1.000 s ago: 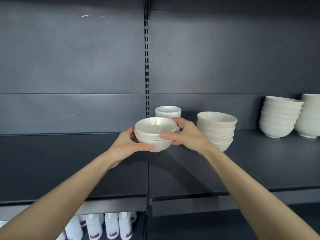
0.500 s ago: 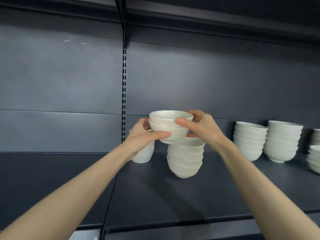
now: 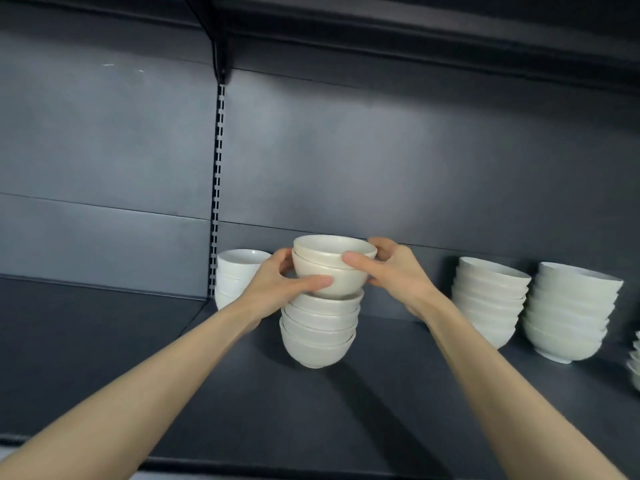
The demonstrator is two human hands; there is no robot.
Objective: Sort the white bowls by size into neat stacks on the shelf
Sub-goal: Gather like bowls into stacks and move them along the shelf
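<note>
bare forearms (image 3: 173, 368) both sides, slim wrists; left hand (image 3: 273, 285) & right hand (image 3: 398, 277) bare.

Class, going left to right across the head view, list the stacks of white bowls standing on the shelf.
Small deep-bowl stack, central stack under the held bowls, tall stack, wider-bowl stack, stack cut off by the right edge.

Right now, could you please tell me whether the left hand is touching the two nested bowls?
Touching. The head view shows the left hand with its thumb lying across the front of the nested bowls.
</note>
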